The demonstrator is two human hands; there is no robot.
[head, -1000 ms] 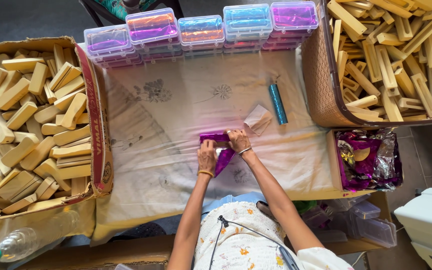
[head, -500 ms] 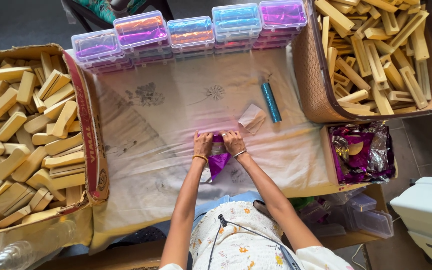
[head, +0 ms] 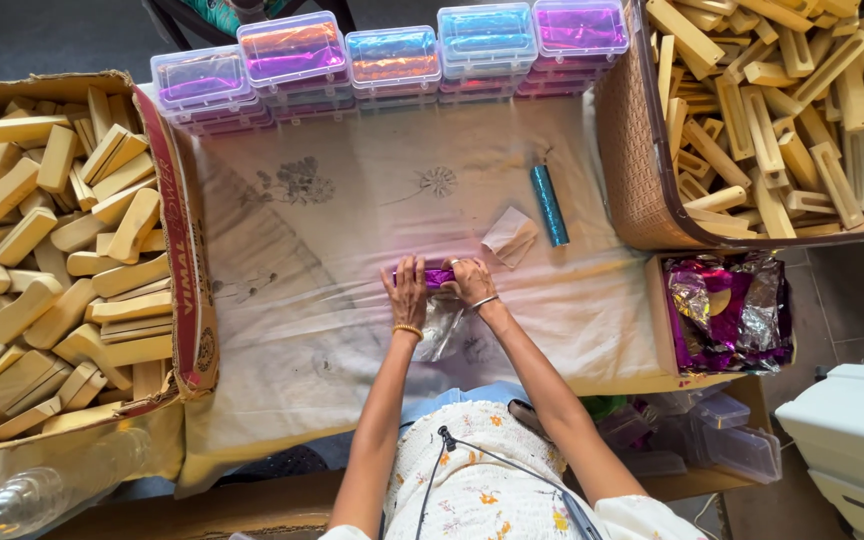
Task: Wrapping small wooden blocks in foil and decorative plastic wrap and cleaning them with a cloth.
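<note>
My left hand (head: 408, 293) and my right hand (head: 470, 281) press side by side on a small block wrapped in shiny purple foil (head: 438, 277), which lies on the white cloth-covered table (head: 332, 230). Both hands cover most of the block, so only a strip of purple shows between them. A crumpled clear plastic sheet (head: 442, 330) lies just under my wrists. A blue-green foil roll (head: 550, 204) and a small folded pale paper (head: 510, 236) rest a little beyond my right hand.
A cardboard box (head: 188, 250) of pale wooden blocks stands at the left. A woven basket (head: 632, 160) of more blocks sits at the right, above a box of purple foil (head: 727, 310). Clear lidded containers (head: 392, 55) line the far edge. A plastic bottle (head: 22, 495) lies bottom left.
The purple foil, loose and hanging below my hands before, is now folded tight around the block. Both hands have closed down over it.
</note>
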